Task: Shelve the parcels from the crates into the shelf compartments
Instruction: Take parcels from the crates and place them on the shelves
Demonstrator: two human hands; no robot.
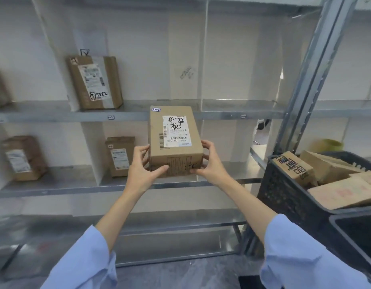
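Parcel (174, 140) (label up) gripped between both hands: left hand (141, 164), right hand (211, 163).

A grey metal shelf (55, 116) fills the view from 9 to 2 o'clock, split by white dividers (203, 59). A white wall (347, 59) shows at 2 o'clock past a slanted steel post (317, 65). Grey mottled floor (180, 274) lies at 6 o'clock. Light is even.

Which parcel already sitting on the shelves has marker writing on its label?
The tall parcel on the upper shelf, with a circled 5 handwritten at its label's bottom; the lower-shelf parcels show printed labels only.
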